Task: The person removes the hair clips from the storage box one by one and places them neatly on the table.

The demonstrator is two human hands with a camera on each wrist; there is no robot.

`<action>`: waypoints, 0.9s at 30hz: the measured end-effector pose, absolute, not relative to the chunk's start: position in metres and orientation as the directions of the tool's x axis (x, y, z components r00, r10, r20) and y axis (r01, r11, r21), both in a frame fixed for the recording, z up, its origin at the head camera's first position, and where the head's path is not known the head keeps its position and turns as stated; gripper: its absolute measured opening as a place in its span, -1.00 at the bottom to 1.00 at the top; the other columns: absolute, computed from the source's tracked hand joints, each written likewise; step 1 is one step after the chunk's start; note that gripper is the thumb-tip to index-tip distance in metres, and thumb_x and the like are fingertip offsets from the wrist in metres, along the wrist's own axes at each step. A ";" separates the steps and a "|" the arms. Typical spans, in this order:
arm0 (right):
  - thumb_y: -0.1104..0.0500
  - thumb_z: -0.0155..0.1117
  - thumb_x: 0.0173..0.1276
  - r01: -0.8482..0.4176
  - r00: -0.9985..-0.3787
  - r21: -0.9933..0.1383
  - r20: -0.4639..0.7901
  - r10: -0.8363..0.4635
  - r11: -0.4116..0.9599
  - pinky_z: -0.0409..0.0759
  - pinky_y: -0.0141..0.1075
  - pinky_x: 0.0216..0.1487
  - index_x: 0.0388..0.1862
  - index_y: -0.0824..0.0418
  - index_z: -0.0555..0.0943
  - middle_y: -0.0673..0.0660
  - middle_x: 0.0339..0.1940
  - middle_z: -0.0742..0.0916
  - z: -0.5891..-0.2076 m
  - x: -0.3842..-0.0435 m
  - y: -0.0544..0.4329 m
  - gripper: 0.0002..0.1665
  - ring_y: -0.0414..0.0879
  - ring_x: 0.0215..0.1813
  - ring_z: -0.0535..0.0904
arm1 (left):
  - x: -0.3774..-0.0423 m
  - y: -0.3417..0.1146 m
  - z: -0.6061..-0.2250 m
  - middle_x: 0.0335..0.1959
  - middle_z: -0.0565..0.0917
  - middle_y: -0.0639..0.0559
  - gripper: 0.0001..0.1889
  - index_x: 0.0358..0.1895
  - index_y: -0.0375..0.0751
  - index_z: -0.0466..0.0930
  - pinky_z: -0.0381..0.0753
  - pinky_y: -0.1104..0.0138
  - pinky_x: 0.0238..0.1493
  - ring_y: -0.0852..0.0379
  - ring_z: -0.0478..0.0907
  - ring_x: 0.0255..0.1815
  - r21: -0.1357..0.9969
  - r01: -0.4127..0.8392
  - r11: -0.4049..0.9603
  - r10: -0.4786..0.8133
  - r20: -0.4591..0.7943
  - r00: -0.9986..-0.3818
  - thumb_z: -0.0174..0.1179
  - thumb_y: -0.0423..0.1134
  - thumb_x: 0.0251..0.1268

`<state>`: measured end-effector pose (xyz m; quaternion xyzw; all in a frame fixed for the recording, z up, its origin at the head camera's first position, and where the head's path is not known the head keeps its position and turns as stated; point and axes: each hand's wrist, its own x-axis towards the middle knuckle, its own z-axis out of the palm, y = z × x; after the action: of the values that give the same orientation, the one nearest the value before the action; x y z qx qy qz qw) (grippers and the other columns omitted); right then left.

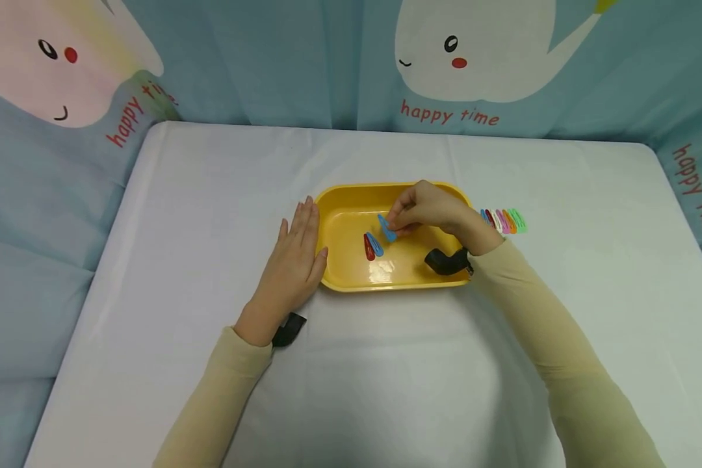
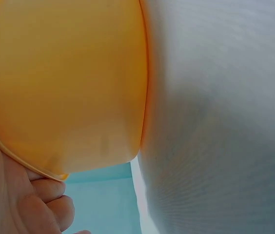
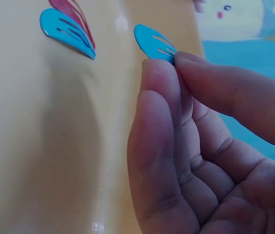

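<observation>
Between thumb and fingertips, my right hand pinches a blue snap hair clip above the yellow tray. The right wrist view shows the same blue clip by its wide end, its other end covered by the fingertips. Side by side in the tray lie a red hair clip and another blue hair clip. My left hand rests with straight fingers against the tray's left side. In the left wrist view, its fingers touch the tray's rim.
A row of several coloured hair clips lies on the white tablecloth just right of the tray, partly hidden by the right wrist. Black wrist devices sit at both wrists. A blue curtain with whale prints hangs behind the table.
</observation>
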<state>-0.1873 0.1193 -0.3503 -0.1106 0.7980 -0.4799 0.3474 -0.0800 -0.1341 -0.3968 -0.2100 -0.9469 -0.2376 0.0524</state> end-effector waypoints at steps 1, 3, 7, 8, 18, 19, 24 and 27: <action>0.39 0.26 0.23 0.158 -0.735 -0.845 -0.446 -0.511 0.511 0.65 -0.21 -0.24 -0.33 0.51 0.63 0.16 -0.46 0.72 -0.350 -0.187 0.121 -0.87 -0.04 -0.43 0.66 | -0.080 -0.134 -0.396 0.51 -0.16 -0.25 -0.33 0.46 -0.47 -0.19 -0.17 -0.06 0.40 -0.06 -0.24 0.51 0.428 0.422 0.799 0.373 0.197 -0.907 -0.20 -0.18 0.44; 0.39 0.26 0.23 0.153 -0.737 -0.850 -0.438 -0.515 0.504 0.65 -0.20 -0.24 -0.34 0.51 0.63 0.16 -0.46 0.72 -0.348 -0.185 0.123 -0.87 -0.03 -0.43 0.66 | -0.079 -0.134 -0.396 0.51 -0.17 -0.24 -0.33 0.46 -0.47 -0.20 -0.17 -0.06 0.40 -0.05 -0.25 0.51 0.427 0.420 0.801 0.374 0.191 -0.907 -0.20 -0.18 0.44; 0.37 0.28 0.22 0.128 -0.744 -0.864 -0.409 -0.529 0.487 0.65 -0.18 -0.24 -0.35 0.49 0.63 0.15 -0.48 0.71 -0.343 -0.182 0.127 -0.87 0.02 -0.43 0.66 | -0.079 -0.133 -0.395 0.51 -0.17 -0.25 -0.33 0.46 -0.47 -0.20 -0.18 -0.05 0.41 -0.06 -0.25 0.51 0.423 0.416 0.805 0.372 0.186 -0.909 -0.20 -0.18 0.44; 0.37 0.28 0.21 0.122 -0.745 -0.866 -0.402 -0.532 0.484 0.65 -0.18 -0.24 -0.36 0.49 0.63 0.15 -0.48 0.71 -0.341 -0.181 0.128 -0.87 0.03 -0.42 0.65 | -0.080 -0.133 -0.395 0.51 -0.17 -0.25 -0.33 0.46 -0.47 -0.20 -0.18 -0.05 0.41 -0.06 -0.25 0.51 0.422 0.415 0.806 0.371 0.186 -0.910 -0.20 -0.18 0.45; 0.35 0.31 0.19 0.112 -0.772 -0.872 -0.378 -0.512 0.476 0.64 -0.13 -0.20 -0.39 0.44 0.64 0.14 -0.48 0.71 -0.335 -0.169 0.142 -0.89 0.14 -0.36 0.65 | -0.079 -0.133 -0.397 0.51 -0.16 -0.24 -0.33 0.46 -0.46 -0.19 -0.17 -0.06 0.41 -0.09 -0.21 0.51 0.428 0.420 0.800 0.370 0.200 -0.907 -0.20 -0.18 0.45; 0.35 0.31 0.19 0.115 -0.776 -0.874 -0.376 -0.507 0.472 0.64 -0.15 -0.21 -0.39 0.44 0.64 0.14 -0.48 0.71 -0.335 -0.168 0.144 -0.89 0.14 -0.35 0.65 | -0.079 -0.133 -0.397 0.51 -0.16 -0.24 -0.33 0.46 -0.46 -0.19 -0.17 -0.06 0.41 -0.08 -0.22 0.51 0.427 0.419 0.801 0.369 0.199 -0.908 -0.20 -0.18 0.45; 0.37 0.28 0.22 0.116 -0.789 -0.893 -0.349 -0.506 0.435 0.64 -0.23 -0.21 -0.35 0.48 0.63 0.11 -0.45 0.72 -0.334 -0.163 0.159 -0.88 0.07 -0.34 0.65 | -0.080 -0.134 -0.398 0.51 -0.17 -0.23 -0.33 0.46 -0.46 -0.19 -0.18 -0.06 0.41 -0.05 -0.24 0.51 0.428 0.418 0.801 0.370 0.196 -0.908 -0.20 -0.18 0.45; 0.39 0.24 0.23 0.111 -0.796 -0.908 -0.325 -0.511 0.404 0.63 -0.24 -0.21 -0.32 0.53 0.60 0.08 -0.44 0.73 -0.332 -0.160 0.169 -0.86 -0.02 -0.35 0.65 | -0.081 -0.134 -0.398 0.51 -0.17 -0.23 -0.33 0.46 -0.46 -0.20 -0.17 -0.07 0.40 -0.06 -0.24 0.51 0.431 0.424 0.797 0.372 0.203 -0.906 -0.21 -0.17 0.45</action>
<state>-0.1602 0.1688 -0.3325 -0.1275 0.7848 -0.5309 0.2931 -0.0805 -0.1338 -0.3984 -0.2102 -0.9463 -0.2397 0.0540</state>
